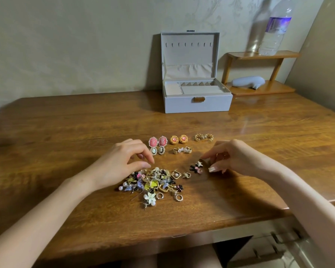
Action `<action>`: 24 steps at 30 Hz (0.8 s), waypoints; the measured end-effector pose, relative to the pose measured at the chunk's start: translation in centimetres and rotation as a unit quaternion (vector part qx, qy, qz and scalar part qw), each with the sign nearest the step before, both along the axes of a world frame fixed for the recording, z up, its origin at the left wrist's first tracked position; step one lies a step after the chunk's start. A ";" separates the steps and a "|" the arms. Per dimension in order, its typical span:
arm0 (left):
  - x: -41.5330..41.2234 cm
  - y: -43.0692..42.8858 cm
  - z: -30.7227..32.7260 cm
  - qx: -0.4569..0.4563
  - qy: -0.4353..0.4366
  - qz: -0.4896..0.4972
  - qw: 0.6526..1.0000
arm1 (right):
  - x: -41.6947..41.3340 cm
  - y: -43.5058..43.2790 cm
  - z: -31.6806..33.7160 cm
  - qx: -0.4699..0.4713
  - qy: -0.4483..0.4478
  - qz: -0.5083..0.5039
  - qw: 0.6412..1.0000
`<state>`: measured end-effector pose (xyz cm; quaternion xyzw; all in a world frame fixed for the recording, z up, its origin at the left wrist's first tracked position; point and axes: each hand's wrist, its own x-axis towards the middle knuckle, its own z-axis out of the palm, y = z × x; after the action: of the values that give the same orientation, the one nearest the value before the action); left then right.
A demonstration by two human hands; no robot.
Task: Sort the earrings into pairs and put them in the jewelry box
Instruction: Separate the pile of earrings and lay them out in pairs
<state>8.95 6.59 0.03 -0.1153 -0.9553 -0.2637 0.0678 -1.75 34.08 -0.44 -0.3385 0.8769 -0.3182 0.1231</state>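
from my remote seat i see both hands low over the tabletop [66, 132]. the left hand [124, 159] hovers at the far left edge of the mixed pile of earrings [153, 182], fingers curled, thumb and forefinger tips drawn close together just above the heap. i cannot tell whether they pinch a piece. the right hand [234, 157] sits right of the pile, fingers curled, forefinger tip at a small cluster of black, pink and star earrings [196, 167], thumb apart from it. i cannot tell if it has hold of anything.

two loose gold earrings [176, 174] lie between pile and cluster. beyond the hands, sorted pairs lie in rows:
- pink cameo pair [158, 141], with a small dark cameo pair [157, 150] just in front
- round gold pair [178, 139]
- woven gold pair [203, 137]
- gold-and-white pair [182, 150]

the jewelry box [197, 102] stands at the far edge against the wall, lid upright, tray compartments showing. a broad strip of bare wood lies between it and the pairs. wide bare wood runs left of the left hand. the near edge runs close under the forearms and cuts away at the right, just beyond the right forearm.

right of the box, a small wooden shelf [259, 55] carries a water bottle [275, 29].
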 end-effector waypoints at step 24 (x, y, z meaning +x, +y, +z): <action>1.8 -1.6 -0.4 -0.001 -0.138 -0.049 0.989 | 1.8 -4.0 -1.0 -0.027 0.056 0.099 0.993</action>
<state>10.73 4.96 -0.35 -0.1245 -0.9490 -0.2790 -0.0776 0.09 30.08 -1.42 -0.4443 0.8356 -0.3086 0.0958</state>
